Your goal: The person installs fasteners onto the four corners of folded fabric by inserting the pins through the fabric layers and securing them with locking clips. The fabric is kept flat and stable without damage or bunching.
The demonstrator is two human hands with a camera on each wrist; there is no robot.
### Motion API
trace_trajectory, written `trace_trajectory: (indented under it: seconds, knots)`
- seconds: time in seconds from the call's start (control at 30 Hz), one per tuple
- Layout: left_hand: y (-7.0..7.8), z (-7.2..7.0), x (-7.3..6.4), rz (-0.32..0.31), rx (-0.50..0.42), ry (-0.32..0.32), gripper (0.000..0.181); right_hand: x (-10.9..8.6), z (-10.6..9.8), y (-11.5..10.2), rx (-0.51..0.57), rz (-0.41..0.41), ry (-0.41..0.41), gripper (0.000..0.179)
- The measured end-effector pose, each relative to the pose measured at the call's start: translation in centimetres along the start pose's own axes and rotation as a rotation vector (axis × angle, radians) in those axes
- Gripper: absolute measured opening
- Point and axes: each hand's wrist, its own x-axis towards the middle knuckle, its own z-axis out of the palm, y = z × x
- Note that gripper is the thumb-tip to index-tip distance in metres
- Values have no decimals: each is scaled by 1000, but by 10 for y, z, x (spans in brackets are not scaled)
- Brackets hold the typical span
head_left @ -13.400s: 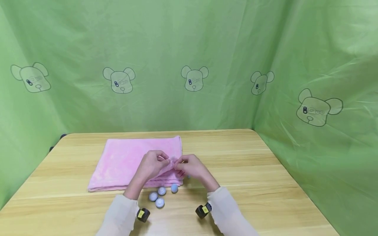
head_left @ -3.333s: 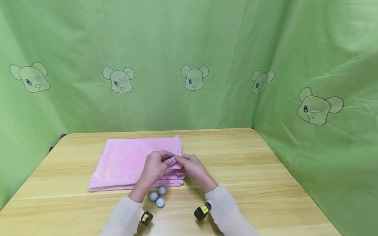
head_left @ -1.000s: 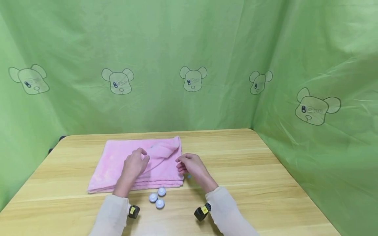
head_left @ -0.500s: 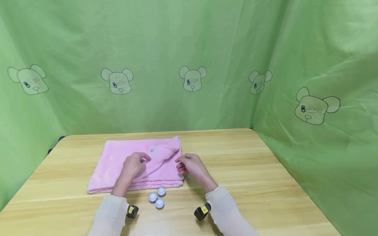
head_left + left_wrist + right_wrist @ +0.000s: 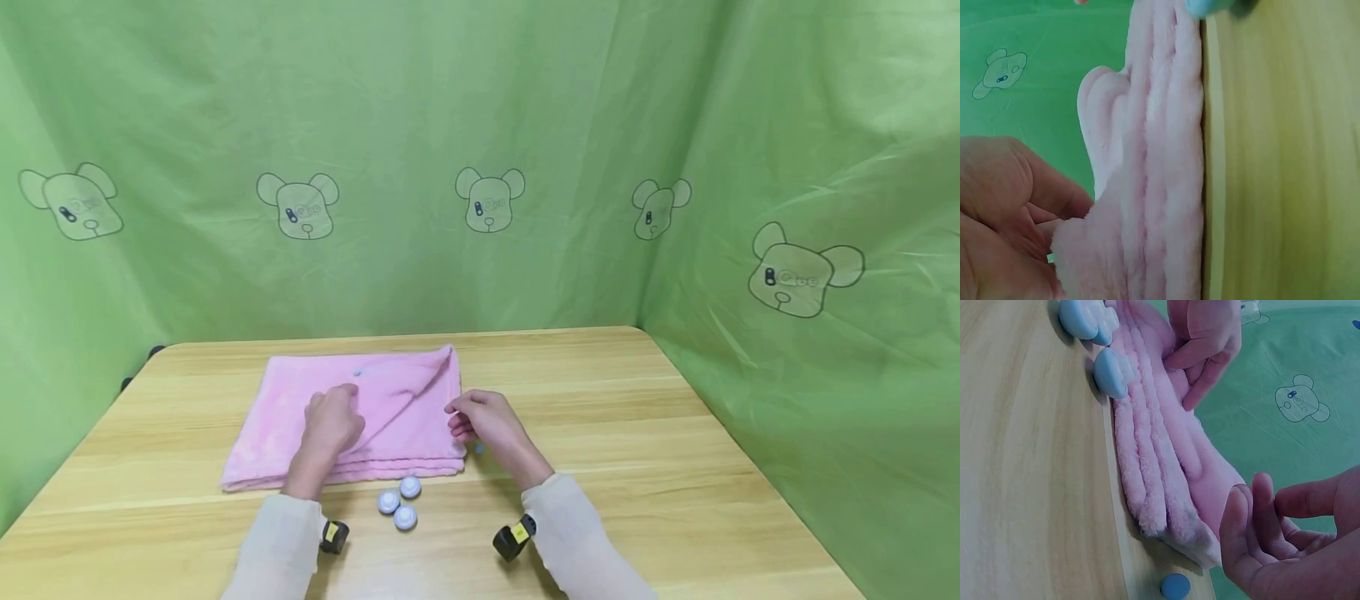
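Observation:
A folded pink plush blanket (image 5: 300,400) lies on the table, its near right corner turned back as a flap (image 5: 390,392). A small pale blue piece (image 5: 357,373) shows on the flap's far left side. My left hand (image 5: 330,425) rests on the flap, thumb and index finger spread; in the left wrist view the cloth partly hides its fingers. Beside the blanket's right edge hovers my right hand (image 5: 487,423), fingers loosely bent, nothing between them in the right wrist view. Three pale blue mushroom-shaped pieces (image 5: 406,517) stand in front of the blanket.
A small blue round piece (image 5: 1175,586) lies on the table by the blanket's right corner, close under the right hand. The wooden table (image 5: 600,400) is enclosed by green curtains (image 5: 390,275) at the back and sides.
The separate blue ball by the blanket's front edge is gone from there. The corner is now folded back, and its blue piece has shifted left. The left hand moved left; the right stays put.

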Motion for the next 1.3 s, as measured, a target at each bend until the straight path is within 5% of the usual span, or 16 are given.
trace_trajectory:
  seconds: [0.3,0.57,0.77,0.97,1.3]
  knots:
    - [0,-1,-2,2,38,3,61,1,-1,1,0,8,0,29]
    - [29,11,-11,142,-26,102,40,1,-1,0,10,11,3,29]
    - [50,26,-21,224,-59,-39,35,0,-1,-1,17,12,3,27]
    - [56,35,-27,238,-29,-209,45,0,-1,-3,32,3,5,27]
    - [48,39,-24,260,-15,-187,35,0,0,-2,13,-1,8,27]
